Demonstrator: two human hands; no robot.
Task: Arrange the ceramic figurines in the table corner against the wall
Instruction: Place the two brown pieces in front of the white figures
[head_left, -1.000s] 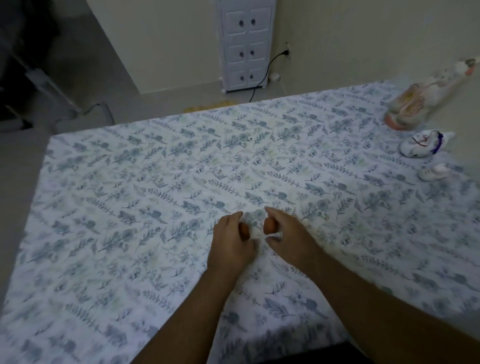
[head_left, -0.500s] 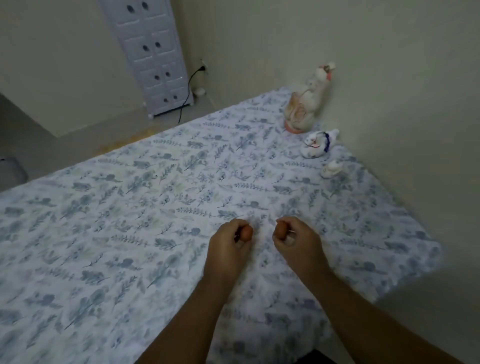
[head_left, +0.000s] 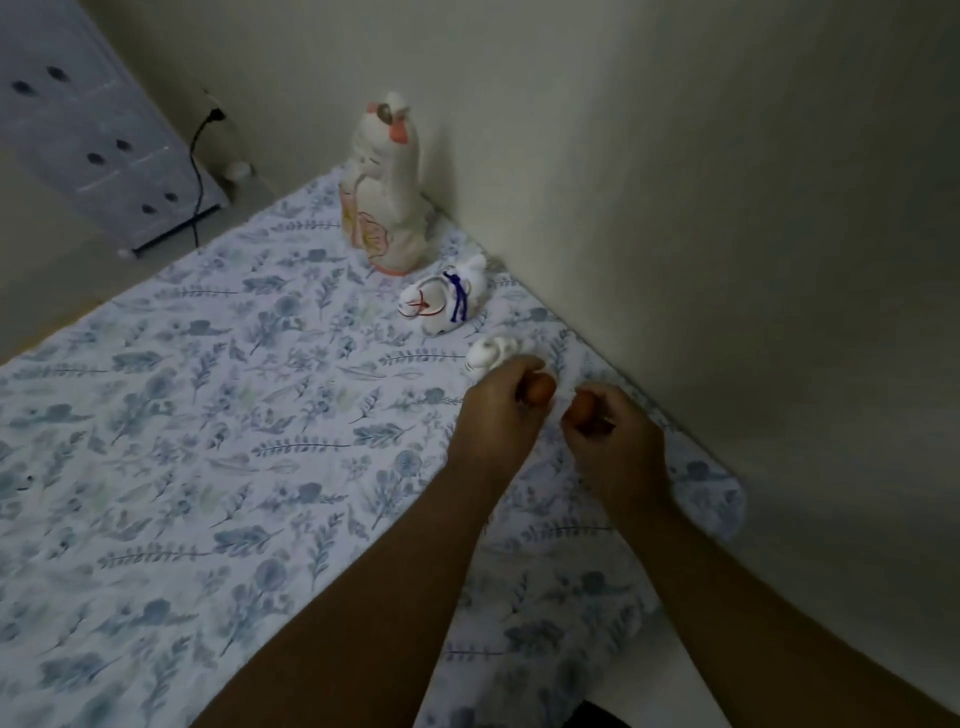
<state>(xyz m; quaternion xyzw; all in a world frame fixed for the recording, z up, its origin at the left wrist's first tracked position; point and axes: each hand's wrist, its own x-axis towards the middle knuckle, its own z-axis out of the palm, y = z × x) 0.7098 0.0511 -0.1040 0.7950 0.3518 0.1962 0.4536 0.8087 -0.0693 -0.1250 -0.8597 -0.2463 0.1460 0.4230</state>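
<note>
A tall white goose figurine (head_left: 387, 187) with pink markings stands in the far table corner by the wall. In front of it lies a white figurine with a blue cord (head_left: 444, 301). A small white figurine (head_left: 485, 353) sits nearer, just beyond my left hand (head_left: 498, 410). That hand is closed around a small orange-brown figurine (head_left: 540, 389). My right hand (head_left: 613, 441), beside it and close to the wall, grips a second small orange-brown figurine (head_left: 582, 408). Both pieces are mostly hidden by my fingers.
The table wears a white cloth with a blue leaf print (head_left: 208, 415). A cream wall (head_left: 727, 208) runs along its right side. A white drawer cabinet (head_left: 88, 119) and a black cable (head_left: 197, 156) stand on the floor beyond the table.
Both hands have carried the small orange-brown figurines from the table's middle toward the wall, up to the small white figurine. The view has turned right toward the corner.
</note>
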